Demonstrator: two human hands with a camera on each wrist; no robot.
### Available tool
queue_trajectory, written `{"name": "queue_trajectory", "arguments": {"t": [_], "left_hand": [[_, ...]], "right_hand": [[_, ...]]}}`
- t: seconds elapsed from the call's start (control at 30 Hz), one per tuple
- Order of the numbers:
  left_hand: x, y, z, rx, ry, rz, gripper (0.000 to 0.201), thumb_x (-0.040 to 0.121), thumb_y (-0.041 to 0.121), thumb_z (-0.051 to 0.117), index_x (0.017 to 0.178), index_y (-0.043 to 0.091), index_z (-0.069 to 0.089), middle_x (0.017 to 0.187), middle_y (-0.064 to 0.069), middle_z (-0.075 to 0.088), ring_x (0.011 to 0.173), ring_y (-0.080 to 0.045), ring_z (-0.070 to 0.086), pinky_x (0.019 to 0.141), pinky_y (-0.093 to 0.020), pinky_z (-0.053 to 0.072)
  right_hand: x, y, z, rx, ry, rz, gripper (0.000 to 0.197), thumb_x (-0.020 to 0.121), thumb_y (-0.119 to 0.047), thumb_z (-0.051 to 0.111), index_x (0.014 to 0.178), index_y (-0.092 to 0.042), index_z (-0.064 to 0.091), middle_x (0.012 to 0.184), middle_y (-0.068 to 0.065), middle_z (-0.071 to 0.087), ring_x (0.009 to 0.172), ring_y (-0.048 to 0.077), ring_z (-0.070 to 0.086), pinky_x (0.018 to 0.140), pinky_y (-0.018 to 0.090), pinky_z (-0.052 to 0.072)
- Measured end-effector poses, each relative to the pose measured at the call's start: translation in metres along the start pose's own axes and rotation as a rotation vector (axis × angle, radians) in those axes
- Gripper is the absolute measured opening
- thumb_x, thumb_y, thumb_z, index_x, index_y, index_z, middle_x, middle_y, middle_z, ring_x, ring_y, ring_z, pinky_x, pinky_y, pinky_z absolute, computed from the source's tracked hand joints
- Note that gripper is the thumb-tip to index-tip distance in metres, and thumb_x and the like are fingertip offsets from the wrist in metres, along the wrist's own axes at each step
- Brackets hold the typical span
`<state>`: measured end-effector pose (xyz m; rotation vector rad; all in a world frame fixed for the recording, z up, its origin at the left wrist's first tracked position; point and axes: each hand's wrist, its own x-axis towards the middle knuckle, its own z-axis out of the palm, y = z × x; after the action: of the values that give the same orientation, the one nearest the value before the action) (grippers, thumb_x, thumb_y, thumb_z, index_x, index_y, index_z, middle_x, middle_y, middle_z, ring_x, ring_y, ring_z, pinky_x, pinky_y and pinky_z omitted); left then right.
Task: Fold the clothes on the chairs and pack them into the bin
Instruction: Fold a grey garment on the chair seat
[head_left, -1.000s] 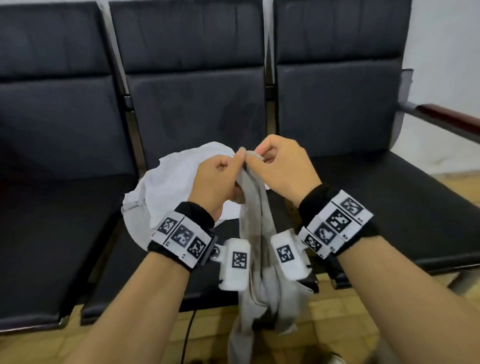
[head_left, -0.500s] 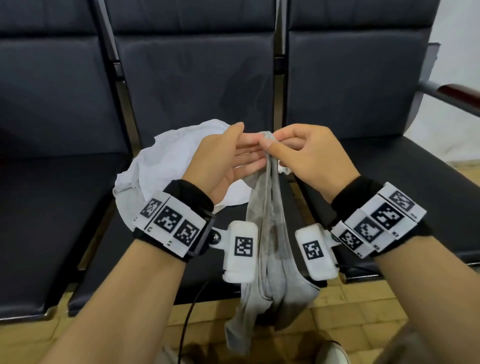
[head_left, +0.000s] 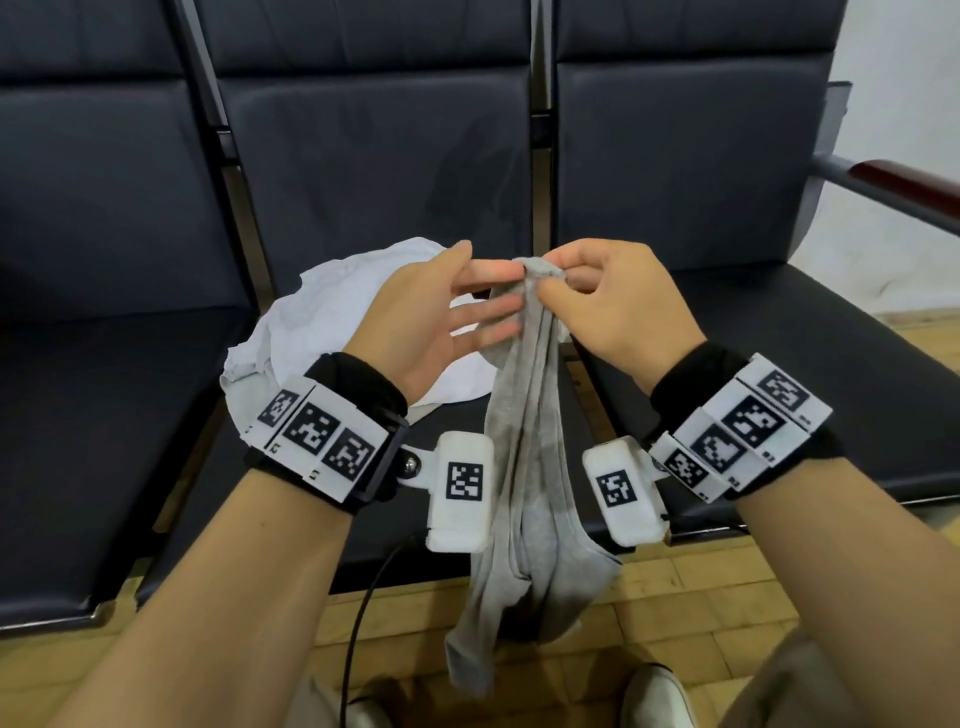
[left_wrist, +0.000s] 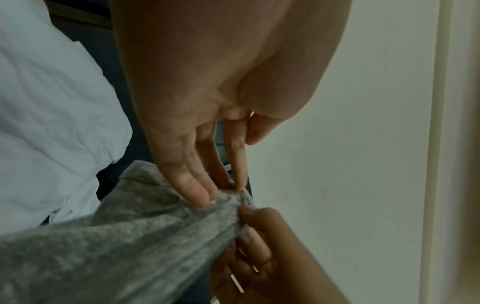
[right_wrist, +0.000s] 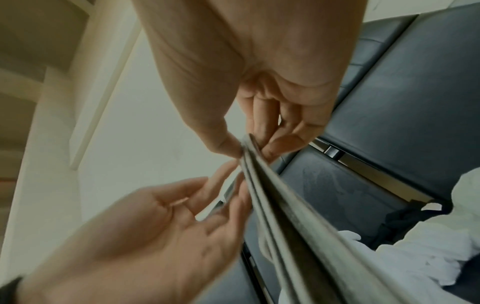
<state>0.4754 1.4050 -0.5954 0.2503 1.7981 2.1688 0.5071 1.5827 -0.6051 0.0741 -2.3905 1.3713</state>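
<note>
Right hand (head_left: 613, 306) pinching top edge of grey garment (head_left: 524, 457), which is hanging below both wrists. Left hand (head_left: 431, 322) fingers extended, relaxed, tips touching garment. White garment (head_left: 317, 322) lying behind left hand on chair seat (head_left: 519, 551).

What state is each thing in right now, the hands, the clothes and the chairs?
Left hand: open, straight fingers touching the grey garment.
Right hand: pinches the grey garment's top edge.
Grey garment: bunched, hanging, unfolded.
White garment: crumpled on the middle chair.
Middle chair: holds the white garment.

Crumpled white cloth garment (head_left: 332, 312) covers middle black padded chair seat (head_left: 291, 483); right seat (head_left: 779, 364) open, brown wooden armrest (head_left: 904, 187) bounding far side.
</note>
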Motion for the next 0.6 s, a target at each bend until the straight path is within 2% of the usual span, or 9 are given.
{"name": "queue_trajectory", "arguments": {"t": [0.07, 0.13, 0.2, 0.23, 0.3, 0.43, 0.5, 0.57, 0.6], "left_hand": [[0.006, -0.003, -0.006, 0.217, 0.052, 0.061, 0.032, 0.103, 0.032, 0.061, 0.123, 0.009, 0.07, 0.12, -0.001, 0.071, 0.112, -0.016, 0.069, 0.098, -0.042, 0.06], [0.011, -0.01, -0.018, 0.435, 0.05, 0.082, 0.056, 0.087, 0.048, 0.077, 0.134, 0.022, 0.059, 0.129, 0.005, 0.066, 0.12, -0.011, 0.064, 0.101, -0.044, 0.056], [0.014, -0.016, -0.026, 0.51, -0.072, 0.003, 0.078, 0.075, 0.057, 0.082, 0.141, 0.031, 0.05, 0.135, 0.008, 0.065, 0.125, -0.009, 0.062, 0.106, -0.045, 0.051], [0.013, -0.019, -0.028, 0.526, -0.156, -0.038, 0.077, 0.075, 0.054, 0.082, 0.141, 0.032, 0.051, 0.134, 0.01, 0.066, 0.125, -0.008, 0.062, 0.108, -0.047, 0.048], [0.009, -0.023, -0.026, 0.555, -0.271, -0.068, 0.067, 0.077, 0.049, 0.081, 0.136, 0.024, 0.059, 0.129, 0.009, 0.071, 0.123, -0.009, 0.064, 0.11, -0.048, 0.048], [0.004, -0.034, -0.018, 0.579, -0.322, -0.03, 0.089, 0.066, 0.053, 0.085, 0.125, -0.01, 0.06, 0.123, -0.025, 0.068, 0.119, -0.03, 0.068, 0.105, -0.048, 0.055], [0.001, -0.037, -0.014, 0.602, -0.373, -0.013, 0.072, 0.076, 0.047, 0.086, 0.123, -0.004, 0.066, 0.121, -0.022, 0.072, 0.116, -0.029, 0.07, 0.104, -0.044, 0.056], [-0.004, -0.036, -0.01, 0.613, -0.436, -0.033, 0.042, 0.093, 0.029, 0.077, 0.128, 0.008, 0.067, 0.123, -0.006, 0.075, 0.118, -0.018, 0.07, 0.104, -0.035, 0.055], [-0.008, -0.035, -0.007, 0.618, -0.469, -0.037, 0.038, 0.096, 0.022, 0.072, 0.132, 0.011, 0.065, 0.127, -0.001, 0.074, 0.119, -0.014, 0.069, 0.104, -0.029, 0.054]], "right_hand": [[0.001, -0.002, -0.007, 0.066, -0.022, 0.011, 0.015, 0.099, -0.017, 0.063, 0.112, -0.014, 0.07, 0.088, 0.0, 0.078, 0.082, 0.008, 0.074, 0.076, 0.025, 0.057], [0.002, -0.007, -0.015, 0.218, -0.078, 0.046, 0.015, 0.102, -0.013, 0.057, 0.115, -0.011, 0.066, 0.094, 0.006, 0.077, 0.089, 0.015, 0.075, 0.081, 0.031, 0.059], [0.001, -0.012, -0.023, 0.363, -0.136, 0.068, 0.014, 0.105, -0.012, 0.053, 0.115, -0.011, 0.063, 0.098, 0.006, 0.075, 0.093, 0.018, 0.074, 0.082, 0.034, 0.06], [0.0, -0.014, -0.027, 0.422, -0.152, 0.072, 0.014, 0.105, -0.012, 0.052, 0.114, -0.012, 0.062, 0.098, 0.004, 0.073, 0.093, 0.018, 0.072, 0.081, 0.034, 0.059], [-0.002, -0.018, -0.033, 0.532, -0.169, 0.079, 0.014, 0.107, -0.012, 0.048, 0.111, -0.013, 0.062, 0.095, 0.001, 0.07, 0.088, 0.015, 0.07, 0.078, 0.034, 0.058], [-0.008, -0.022, -0.044, 0.607, -0.185, 0.085, 0.016, 0.108, -0.013, 0.044, 0.112, -0.013, 0.06, 0.097, 0.003, 0.068, 0.089, 0.018, 0.067, 0.079, 0.038, 0.059], [-0.01, -0.022, -0.049, 0.622, -0.175, 0.09, 0.018, 0.107, -0.014, 0.044, 0.115, -0.013, 0.061, 0.1, 0.004, 0.068, 0.092, 0.02, 0.066, 0.081, 0.039, 0.059], [-0.012, -0.021, -0.054, 0.642, -0.15, 0.104, 0.019, 0.107, -0.015, 0.045, 0.118, -0.012, 0.061, 0.101, 0.004, 0.068, 0.092, 0.02, 0.067, 0.08, 0.038, 0.059], [-0.013, -0.02, -0.057, 0.651, -0.137, 0.111, 0.019, 0.107, -0.015, 0.045, 0.118, -0.012, 0.061, 0.101, 0.004, 0.069, 0.092, 0.019, 0.068, 0.079, 0.038, 0.059]]}}
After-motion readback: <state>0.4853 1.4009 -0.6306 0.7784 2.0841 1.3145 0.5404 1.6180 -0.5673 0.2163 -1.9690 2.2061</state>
